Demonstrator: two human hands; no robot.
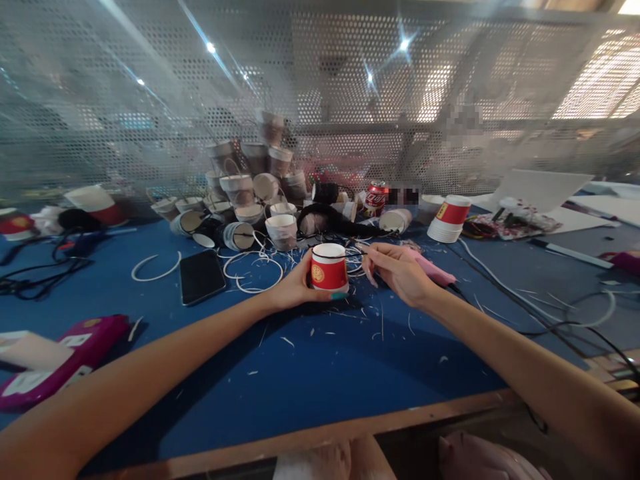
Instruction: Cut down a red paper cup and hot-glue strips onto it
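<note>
My left hand (295,283) is wrapped round a red and white paper cup (334,275) and holds it just over the blue table. A black cord (327,257) runs across the cup's upper part and off toward the right. At its end, my right hand (395,267) pinches the cord between thumb and fingers. Whether the cord is fixed to the cup I cannot tell. Behind the right hand lies a pink hand tool with a black cable (430,267), partly covered by the fingers.
A heap of wrapped cups (240,190) stands behind, beside a red drink can (376,199). Stacked red and white cups (450,219) are at right. A phone (201,277), white wire rings (253,272) and a magenta object (85,347) lie at left. Scraps litter the blue table (310,380).
</note>
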